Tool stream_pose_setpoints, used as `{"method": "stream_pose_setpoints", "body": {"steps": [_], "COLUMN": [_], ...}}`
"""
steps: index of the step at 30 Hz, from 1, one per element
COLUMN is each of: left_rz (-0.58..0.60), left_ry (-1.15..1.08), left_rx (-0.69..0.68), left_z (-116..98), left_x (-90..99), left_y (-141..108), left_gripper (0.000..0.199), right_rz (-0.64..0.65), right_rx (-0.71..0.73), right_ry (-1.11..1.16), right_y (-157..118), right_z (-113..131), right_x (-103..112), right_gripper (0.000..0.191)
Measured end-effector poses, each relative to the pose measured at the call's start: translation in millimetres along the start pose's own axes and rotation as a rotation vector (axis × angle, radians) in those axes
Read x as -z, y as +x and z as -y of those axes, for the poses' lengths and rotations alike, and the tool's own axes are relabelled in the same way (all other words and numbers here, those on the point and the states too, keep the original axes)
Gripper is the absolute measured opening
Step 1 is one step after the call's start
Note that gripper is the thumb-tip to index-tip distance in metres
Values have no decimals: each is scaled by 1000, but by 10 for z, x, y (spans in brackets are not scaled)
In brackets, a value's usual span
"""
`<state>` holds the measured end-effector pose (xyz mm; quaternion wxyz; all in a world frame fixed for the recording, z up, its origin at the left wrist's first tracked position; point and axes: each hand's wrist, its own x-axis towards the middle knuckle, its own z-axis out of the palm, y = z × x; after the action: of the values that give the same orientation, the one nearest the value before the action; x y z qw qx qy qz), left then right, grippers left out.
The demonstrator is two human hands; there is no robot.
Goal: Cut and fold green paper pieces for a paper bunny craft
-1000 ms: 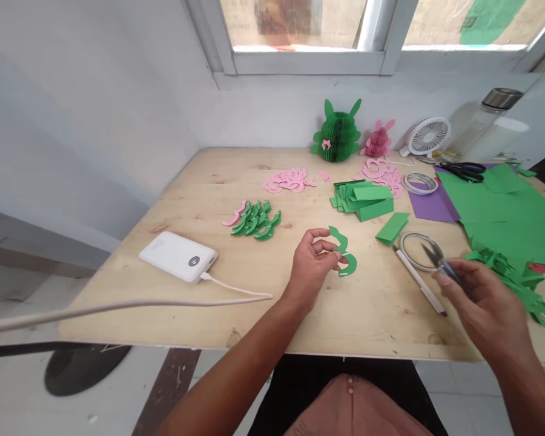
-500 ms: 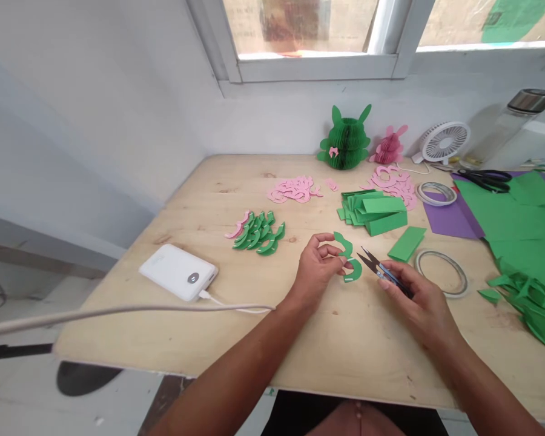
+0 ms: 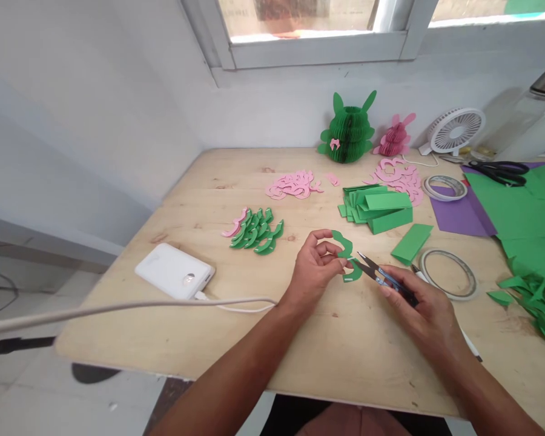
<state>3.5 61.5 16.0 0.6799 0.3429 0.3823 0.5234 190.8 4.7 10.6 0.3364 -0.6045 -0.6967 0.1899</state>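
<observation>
Between the fingertips of my left hand [image 3: 318, 261] is a curved green paper cutout [image 3: 343, 242], held just above the table. Small white strips show on its lower part. My right hand [image 3: 420, 303] grips a pair of small thread snips [image 3: 384, 280] with dark blades and a bluish body. The blades are parted, and their tips are at the right edge of the cutout. Left of my hands lies a pile of green curved cutouts [image 3: 258, 233] with white strips, with a pink cutout [image 3: 235, 224] at its side.
Folded green papers [image 3: 381, 207], pink cutouts [image 3: 293, 184] and tape rolls [image 3: 449, 275] lie beyond and right of my hands. Green scraps [image 3: 538, 303] are at far right. A white power bank [image 3: 175, 271] with a cable is at left. Honeycomb paper figures [image 3: 349, 136] and a fan [image 3: 456, 132] stand behind.
The snips have moved left and their tips now meet the green cutout. My left hand keeps its hold. The view has shifted slightly, and a white pen-like stick shows beside my right wrist.
</observation>
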Motion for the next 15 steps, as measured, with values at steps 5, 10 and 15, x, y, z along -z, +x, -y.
{"method": "stream_pose_setpoints", "body": {"steps": [5,10,15], "left_rz": [25,15,37], "left_ry": [-3,-4,-38], "left_rx": [15,28,67], "left_z": [7,19,7], "left_x": [-7,1,10], "left_y": [-12,-5,-16], "left_gripper": [51,51,54], "right_rz": [11,-10,-19], "right_rx": [29,68,116], "right_ry": [-1,-16,-31], "right_y": [-3,4,7], "right_z": [22,36,62], "right_x": [-2,5,18], "right_gripper": [29,27,25]}}
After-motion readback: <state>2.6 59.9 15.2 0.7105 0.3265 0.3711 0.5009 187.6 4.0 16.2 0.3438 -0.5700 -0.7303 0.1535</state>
